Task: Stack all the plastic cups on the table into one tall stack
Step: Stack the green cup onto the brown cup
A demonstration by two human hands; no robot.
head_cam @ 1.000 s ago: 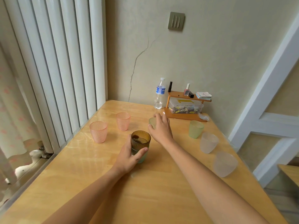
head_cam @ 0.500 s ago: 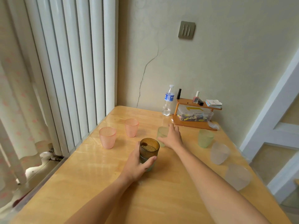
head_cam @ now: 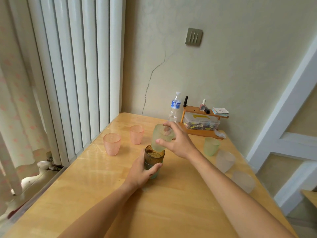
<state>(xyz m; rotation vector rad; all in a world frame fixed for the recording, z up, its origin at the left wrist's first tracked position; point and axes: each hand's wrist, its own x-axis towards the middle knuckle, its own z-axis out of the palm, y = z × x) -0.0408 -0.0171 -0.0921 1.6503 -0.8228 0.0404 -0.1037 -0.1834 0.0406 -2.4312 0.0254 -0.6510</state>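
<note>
The fingers [head_cam: 158,141] of the right hand [head_cam: 178,145] are clasped around a green cup [head_cam: 161,139], its base entering the brown cup [head_cam: 154,157] gripped by the left hand [head_cam: 142,172]. Five cups are left loose on the counter [head_cam: 171,203]: two pink [head_cam: 111,143], one green [head_cam: 211,146], two clear [head_cam: 225,160].

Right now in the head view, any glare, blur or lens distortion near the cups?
Head view: daylight glare streaks the table beside the near pink cup. Wide-angle bowing shows on the door frame at right. The two frosted clear cups at the right edge look soft and low-contrast. The pale green cup in the right hand stays fairly sharp.
</note>
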